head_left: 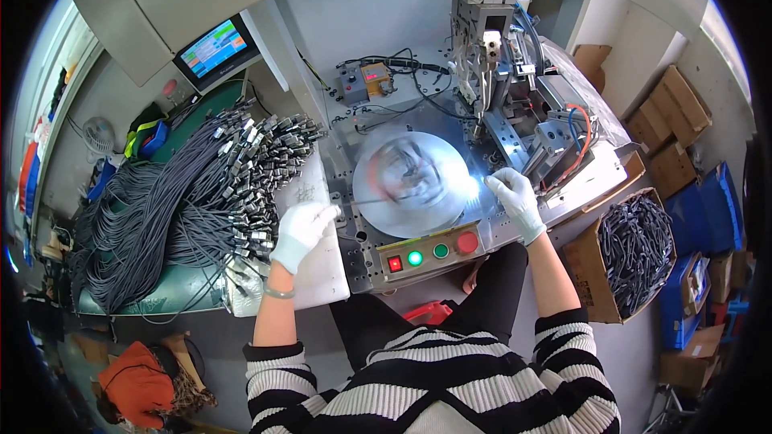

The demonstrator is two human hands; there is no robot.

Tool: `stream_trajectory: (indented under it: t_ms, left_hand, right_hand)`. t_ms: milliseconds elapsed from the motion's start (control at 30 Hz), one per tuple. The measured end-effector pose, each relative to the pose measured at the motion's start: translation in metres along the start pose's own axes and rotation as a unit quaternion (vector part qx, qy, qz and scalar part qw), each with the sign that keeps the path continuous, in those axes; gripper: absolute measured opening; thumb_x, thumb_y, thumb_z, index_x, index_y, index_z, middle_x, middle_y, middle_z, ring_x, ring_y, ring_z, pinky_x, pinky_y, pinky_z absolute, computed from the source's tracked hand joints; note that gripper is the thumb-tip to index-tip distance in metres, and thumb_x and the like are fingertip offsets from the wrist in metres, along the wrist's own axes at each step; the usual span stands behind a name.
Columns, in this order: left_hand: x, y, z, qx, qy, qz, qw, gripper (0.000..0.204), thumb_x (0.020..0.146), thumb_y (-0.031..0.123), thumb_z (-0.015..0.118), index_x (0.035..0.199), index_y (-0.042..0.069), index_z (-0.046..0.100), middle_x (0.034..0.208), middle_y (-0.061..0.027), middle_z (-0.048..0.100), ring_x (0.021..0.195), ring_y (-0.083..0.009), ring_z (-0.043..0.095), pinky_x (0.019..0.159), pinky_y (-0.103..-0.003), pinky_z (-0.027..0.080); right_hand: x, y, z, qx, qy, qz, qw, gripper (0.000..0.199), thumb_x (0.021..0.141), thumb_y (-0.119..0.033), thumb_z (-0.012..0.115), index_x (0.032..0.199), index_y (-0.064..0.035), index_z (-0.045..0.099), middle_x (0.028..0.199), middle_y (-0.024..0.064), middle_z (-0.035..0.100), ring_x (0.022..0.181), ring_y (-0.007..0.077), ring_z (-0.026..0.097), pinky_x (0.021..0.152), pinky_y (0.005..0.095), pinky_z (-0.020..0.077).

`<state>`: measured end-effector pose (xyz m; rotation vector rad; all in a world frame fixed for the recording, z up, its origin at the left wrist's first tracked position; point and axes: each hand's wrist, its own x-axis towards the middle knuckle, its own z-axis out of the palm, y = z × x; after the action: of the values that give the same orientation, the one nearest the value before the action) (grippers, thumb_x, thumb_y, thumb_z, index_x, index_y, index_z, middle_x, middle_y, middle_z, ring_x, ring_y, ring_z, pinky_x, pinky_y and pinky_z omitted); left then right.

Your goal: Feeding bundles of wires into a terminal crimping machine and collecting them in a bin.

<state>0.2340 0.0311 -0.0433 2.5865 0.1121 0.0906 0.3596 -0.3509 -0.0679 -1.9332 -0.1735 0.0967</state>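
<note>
My left hand [302,235], in a white glove, hovers left of a round metal turntable [402,221]. Its thumb and fingers are pinched together, and a thin dark line runs from the fingertips toward the disc; what it is I cannot make out. The middle of the turntable is smeared by motion, so the parts on it cannot be read. At the disc's right edge, my right hand [517,201], also gloved in white, has its fingertips closed beside a bright light. Whatever lies between them is too small to name.
Left, grey cables [173,201] with metal connectors lie piled on a green table. A machine head [486,56] stands behind the turntable's right side. A button panel [430,253] runs along the front. At right, a cardboard box [591,277] holds dark parts; a screen [215,50] stands back left.
</note>
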Motion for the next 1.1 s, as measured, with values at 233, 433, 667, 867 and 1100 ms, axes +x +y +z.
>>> stream_trajectory:
  t_ms: [233,433,667,867,1100]
  left_hand:
    - [0.089,0.042,0.045,0.137,0.147,0.246,0.948,0.015,0.082,0.024,0.061,0.089,0.017,0.072,0.108,0.0009,0.064,0.096,-0.0212,0.056,0.093,-0.035,0.042]
    - [0.100,0.096,0.063,0.194,0.316,0.293,0.881,0.017,0.080,0.026,0.063,0.091,0.016,0.071,0.105,0.0026,0.063,0.106,-0.0218,0.052,0.104,-0.041,0.034]
    - [0.098,0.093,0.071,0.201,0.335,0.221,0.894,0.021,0.080,0.027,0.065,0.096,0.015,0.070,0.112,-0.0015,0.061,0.111,-0.0255,0.049,0.107,-0.047,0.029]
    - [0.048,0.071,0.058,0.169,0.343,0.222,0.897,0.022,0.080,0.025,0.065,0.098,0.014,0.068,0.117,-0.0046,0.059,0.115,-0.0279,0.048,0.104,-0.044,0.036]
    - [0.007,0.050,0.044,0.119,0.343,0.158,0.918,0.021,0.080,0.022,0.066,0.099,0.014,0.068,0.117,-0.0043,0.058,0.112,-0.0276,0.051,0.097,-0.039,0.042]
  right_hand:
    - [0.014,0.009,0.013,-0.031,-0.075,-0.074,0.994,0.034,0.085,-0.026,0.064,0.104,0.0020,0.064,0.089,0.0097,0.065,0.078,0.0178,0.058,0.072,0.0264,0.0464]
    - [0.065,-0.004,0.077,0.100,-0.075,-0.189,0.974,0.040,0.088,-0.015,0.063,0.124,0.0003,0.057,0.100,0.0076,0.062,0.085,0.0134,0.057,0.078,0.0242,0.0471]
    - [0.089,-0.017,0.077,0.143,-0.126,-0.038,0.981,0.038,0.085,-0.011,0.065,0.122,-0.0010,0.061,0.091,0.0034,0.063,0.078,0.0097,0.056,0.074,0.0210,0.0461]
    - [0.097,-0.008,0.073,0.153,-0.152,-0.054,0.975,0.035,0.083,-0.011,0.069,0.117,-0.0015,0.065,0.086,0.0008,0.063,0.073,0.0077,0.054,0.070,0.0194,0.0444]
    - [0.104,0.003,0.079,0.165,-0.123,-0.080,0.975,0.035,0.082,-0.008,0.069,0.116,0.0004,0.065,0.086,0.0011,0.064,0.074,0.0080,0.054,0.070,0.0180,0.0434]
